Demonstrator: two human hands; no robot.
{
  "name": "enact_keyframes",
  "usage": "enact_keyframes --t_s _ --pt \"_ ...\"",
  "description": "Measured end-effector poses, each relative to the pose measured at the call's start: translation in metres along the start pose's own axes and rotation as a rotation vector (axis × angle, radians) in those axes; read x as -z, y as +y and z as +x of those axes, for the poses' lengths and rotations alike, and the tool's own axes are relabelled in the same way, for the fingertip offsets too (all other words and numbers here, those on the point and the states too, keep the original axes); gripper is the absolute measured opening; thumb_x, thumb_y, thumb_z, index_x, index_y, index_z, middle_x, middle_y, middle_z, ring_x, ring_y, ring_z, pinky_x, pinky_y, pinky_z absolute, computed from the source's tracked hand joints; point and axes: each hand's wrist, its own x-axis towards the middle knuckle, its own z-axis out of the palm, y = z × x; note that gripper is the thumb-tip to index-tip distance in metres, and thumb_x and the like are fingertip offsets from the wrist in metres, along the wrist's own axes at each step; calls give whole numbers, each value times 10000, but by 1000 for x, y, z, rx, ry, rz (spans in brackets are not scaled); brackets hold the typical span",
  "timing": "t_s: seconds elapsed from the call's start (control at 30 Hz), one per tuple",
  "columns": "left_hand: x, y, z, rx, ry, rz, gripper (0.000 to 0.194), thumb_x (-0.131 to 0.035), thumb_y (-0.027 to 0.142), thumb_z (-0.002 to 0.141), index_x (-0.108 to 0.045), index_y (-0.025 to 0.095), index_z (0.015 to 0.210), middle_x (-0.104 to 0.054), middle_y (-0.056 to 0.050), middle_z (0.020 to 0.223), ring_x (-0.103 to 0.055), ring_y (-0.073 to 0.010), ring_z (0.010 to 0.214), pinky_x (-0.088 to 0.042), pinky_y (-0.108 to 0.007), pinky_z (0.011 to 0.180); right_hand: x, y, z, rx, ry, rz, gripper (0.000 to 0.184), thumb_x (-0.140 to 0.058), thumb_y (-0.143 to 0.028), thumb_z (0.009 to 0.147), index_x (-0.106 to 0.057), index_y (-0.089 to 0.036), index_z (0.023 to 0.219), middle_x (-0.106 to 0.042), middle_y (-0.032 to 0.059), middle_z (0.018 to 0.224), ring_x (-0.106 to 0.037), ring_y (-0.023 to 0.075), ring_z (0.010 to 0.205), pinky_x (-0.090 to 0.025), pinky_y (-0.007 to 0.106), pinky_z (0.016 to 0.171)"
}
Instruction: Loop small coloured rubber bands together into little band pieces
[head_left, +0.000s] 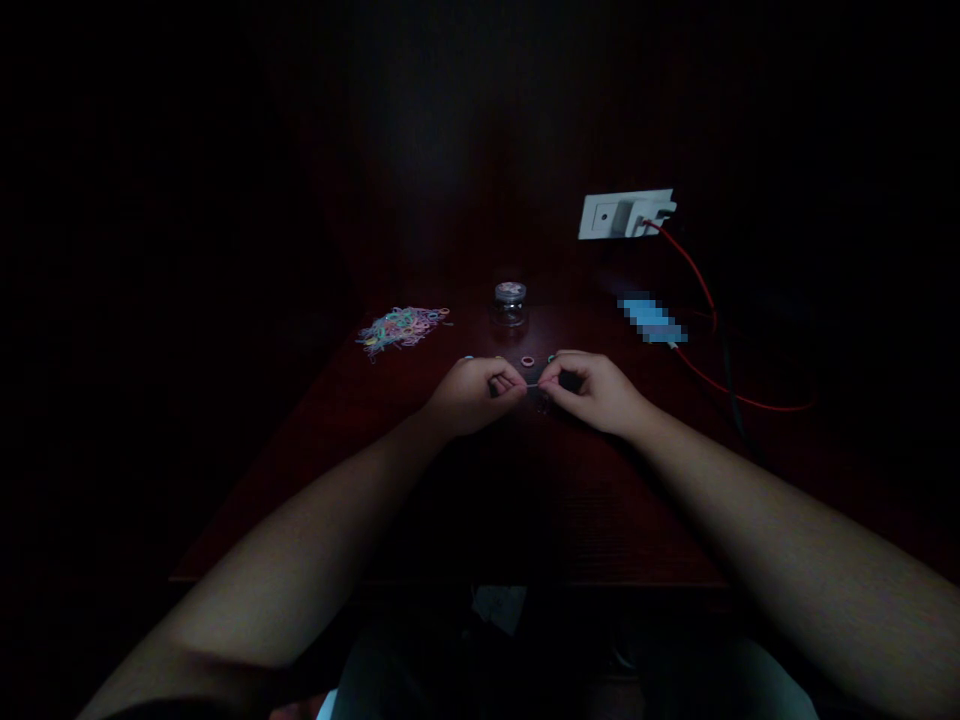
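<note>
In the head view, the person's left hand [474, 393] and right hand [596, 390] meet over the middle of the dark reddish table [322, 420], well in from its near edge. On each, thumb and forefinger are pinched together, gripping a thin pale strand [532, 386] that spans the small gap between the fingertips. Whether the strand touches the tabletop, I cannot tell.

Just beyond the hands, a small pink ring [527, 361] lies flat; a greenish ring [551, 358] beside it is partly hidden by the right hand. A tangled heap of coloured bands [405, 328] lies near the table's far left corner. Near the far edge, about midway along, stands a small clear jar [510, 303].

Toward the far right corner is a blurred blue object [651, 319], with a red cable [694, 264] running to a white plug [640, 218] at the wall socket [598, 216].
</note>
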Motion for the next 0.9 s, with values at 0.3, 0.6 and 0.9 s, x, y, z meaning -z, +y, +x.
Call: enact_keyframes --t_s 0.3,0.6,0.9 --pt "0 2 -1 -16 14 -32 98 -642 240 783 -686 156 806 -674 -8 692 -582 -90 596 -460 -193 557 0 1 0 5 -3 1 86 -603 -210 814 -655 -158 768 -622 28 728 -579 142 689 -450 279 677" --pt "1 2 -1 -36 36 6 71 -651 231 774 -670 165 792 -672 -7 703 -593 -96 619 -463 -198 567 -1 1 0 -39 -1 -4 87 -621 -226 797 -660 -162 753 -629 27 722 -580 142 680 -449 278 674" --pt "1 3 0 -66 28 28 39 -646 200 769 -659 164 781 -671 -5 716 -585 -91 621 -454 -200 580 -1 1 0 -49 -15 -8 43 -613 -191 778 -635 -159 761 -639 29 741 -582 146 697 -439 274 675"
